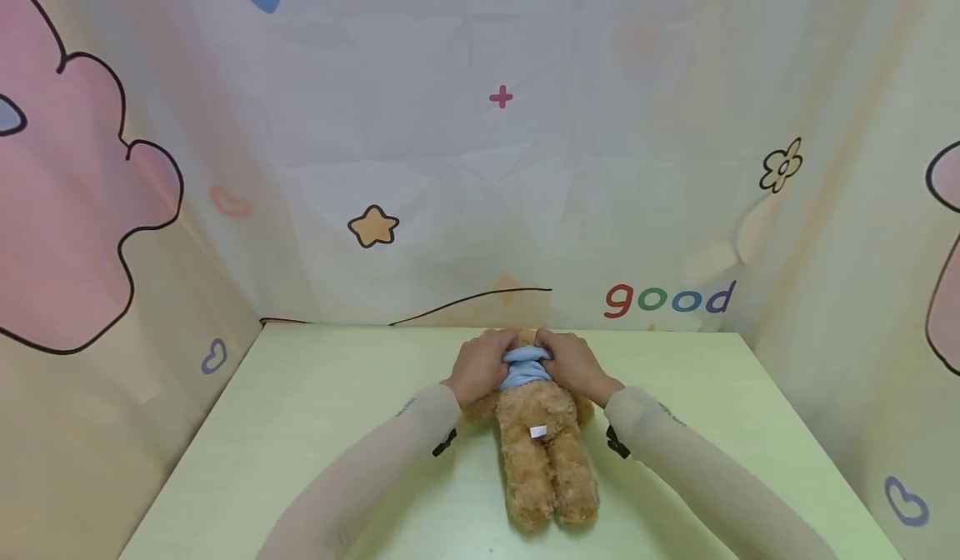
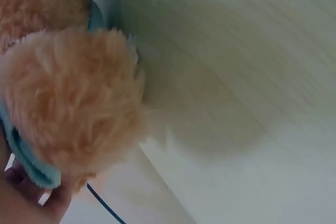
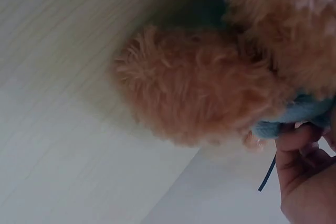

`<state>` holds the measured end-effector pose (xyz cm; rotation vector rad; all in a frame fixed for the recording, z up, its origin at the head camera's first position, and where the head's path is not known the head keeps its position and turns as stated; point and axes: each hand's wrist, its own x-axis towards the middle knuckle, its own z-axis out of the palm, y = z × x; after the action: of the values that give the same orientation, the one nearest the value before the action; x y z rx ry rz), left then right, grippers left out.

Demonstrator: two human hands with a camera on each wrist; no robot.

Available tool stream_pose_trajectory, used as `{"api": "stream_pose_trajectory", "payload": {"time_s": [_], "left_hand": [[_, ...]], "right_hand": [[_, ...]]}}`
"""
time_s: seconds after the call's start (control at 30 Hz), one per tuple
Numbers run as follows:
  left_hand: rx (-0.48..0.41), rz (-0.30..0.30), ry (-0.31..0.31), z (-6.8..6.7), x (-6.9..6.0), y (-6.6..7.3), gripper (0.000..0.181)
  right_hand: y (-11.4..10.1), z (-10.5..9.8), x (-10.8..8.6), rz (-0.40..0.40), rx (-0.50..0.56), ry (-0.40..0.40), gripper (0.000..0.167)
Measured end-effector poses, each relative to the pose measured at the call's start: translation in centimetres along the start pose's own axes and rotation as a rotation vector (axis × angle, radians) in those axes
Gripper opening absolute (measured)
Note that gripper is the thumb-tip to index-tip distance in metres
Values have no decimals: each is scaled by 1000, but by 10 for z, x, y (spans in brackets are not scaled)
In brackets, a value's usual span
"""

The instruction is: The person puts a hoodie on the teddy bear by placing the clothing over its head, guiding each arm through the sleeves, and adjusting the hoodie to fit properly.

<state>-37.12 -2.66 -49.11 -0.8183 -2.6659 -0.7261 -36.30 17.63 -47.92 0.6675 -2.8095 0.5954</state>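
A brown plush teddy bear lies flat on the table, legs toward the near edge, a small white tag low on its body. A light blue knitted garment is bunched around its upper body. On the left, my left hand grips the garment, and my right hand grips its other side. Both wrist views show fingers pinching the blue edge beside a furry arm of the bear. Most of the bear's head is hidden by the hands and cloth.
The pale table meets a printed curtain just behind the bear's head. Similar curtains hang on the left and right sides. A black strap shows at the right wrist, another at the left.
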Motion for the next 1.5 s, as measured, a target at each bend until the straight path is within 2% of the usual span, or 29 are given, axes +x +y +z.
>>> {"api": "stream_pose_trajectory", "payload": {"time_s": [0.07,0.1,0.2,0.3,0.33,0.37,0.43,0.53,0.6,0.67,0.7,0.77,0.83,0.9,0.97,1.03,1.13,1.2,1.33,1.4,1.5], "left_hand": [[-35,-20,-19,-4,0,-1,22],[-81,-48,-38,-6,0,-3,22],[-254,-123,-120,-16,-1,-13,19],[-417,-152,-234,-25,-4,-24,19],[-441,-150,-261,-27,-6,-27,20],[-454,-145,-275,-29,-9,-30,22],[-427,-112,-254,-33,-15,-32,25],[-327,-35,-148,-41,-28,-27,24],[-278,22,-108,-47,-36,-21,22],[-265,52,-152,-53,-44,-14,30],[-253,54,-210,-56,-48,-10,38],[-224,47,-324,-59,-53,-6,59],[-166,20,-409,-58,-56,-4,79],[-101,14,-434,-54,-58,-2,86],[-58,19,-408,-48,-58,-2,80],[-22,36,-372,-42,-57,-3,67],[37,84,-315,-33,-58,-4,37],[84,149,-272,-28,-59,-5,24],[177,301,-163,-25,-61,-4,24],[186,323,-128,-27,-61,-2,22],[216,304,-101,-31,-60,-1,15]], "right_hand": [[4,-1,1,13,59,-23,14],[7,-2,2,16,100,-41,15],[15,-8,2,24,317,-156,21],[19,-14,-1,54,524,-291,25],[19,-16,-2,57,563,-316,27],[18,-17,-4,52,549,-308,27],[14,-18,-9,12,459,-232,27],[4,-23,-18,-59,268,-65,21],[-2,-27,-26,-97,220,-24,16],[-6,-32,-34,-131,264,-69,14],[-7,-34,-37,-150,288,-106,17],[-6,-35,-42,-176,336,-189,29],[-5,-35,-45,-191,355,-251,44],[-4,-33,-46,-188,349,-298,57],[-6,-28,-46,-176,324,-327,65],[-9,-22,-45,-183,266,-324,63],[-17,-9,-45,-206,171,-289,46],[-22,-1,-45,-249,99,-237,31],[-29,4,-44,-331,-9,-109,29],[-30,2,-43,-350,-22,-66,32],[-30,-4,-39,-345,14,-93,32]]}}
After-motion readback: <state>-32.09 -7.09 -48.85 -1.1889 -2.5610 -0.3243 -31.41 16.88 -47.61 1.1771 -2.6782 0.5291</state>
